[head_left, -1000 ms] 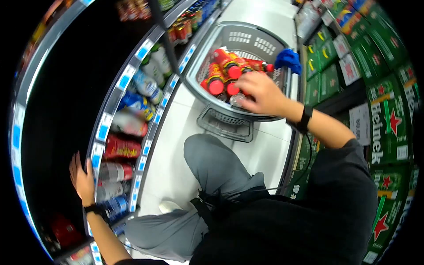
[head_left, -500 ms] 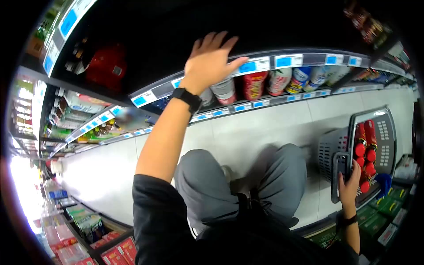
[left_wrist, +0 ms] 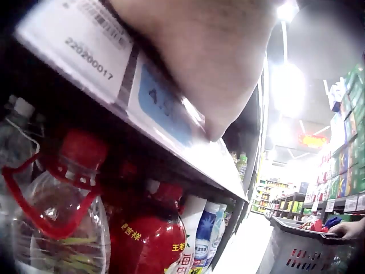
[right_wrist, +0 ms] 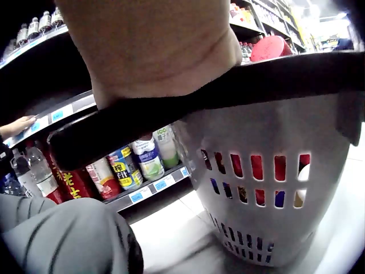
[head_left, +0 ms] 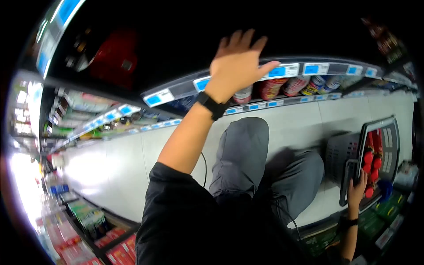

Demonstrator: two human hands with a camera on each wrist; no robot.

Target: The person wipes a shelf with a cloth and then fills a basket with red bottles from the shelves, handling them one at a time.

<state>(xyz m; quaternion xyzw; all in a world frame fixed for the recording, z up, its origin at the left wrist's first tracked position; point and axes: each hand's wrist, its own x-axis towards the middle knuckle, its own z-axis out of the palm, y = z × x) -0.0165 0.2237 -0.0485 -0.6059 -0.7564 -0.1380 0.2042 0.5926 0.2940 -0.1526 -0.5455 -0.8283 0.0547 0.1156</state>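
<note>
Left hand [head_left: 236, 68]: upper centre, fingers released, spread at shelf [head_left: 184, 89]
Right hand [head_left: 355, 193]: far right, fingers grasping basket [head_left: 342, 148]
Bottles [head_left: 376, 142]: could spill if uneven pull tips basket

Loads of room above the price rail [head_left: 176, 93]: that dark shelf bay is wide, though the left hand [head_left: 236, 68] crosses the rail. Below it's tight, bottles [head_left: 271, 88] stand side by side with their tops close under the rail. Floor [head_left: 170, 143] is open along the shelf, but the bent knee [head_left: 245, 137] narrows it. At the basket [head_left: 388, 154], the right hand [head_left: 355, 190] blocks the handle side, and red-capped bottles [head_left: 369, 160] crowd the inside.
</note>
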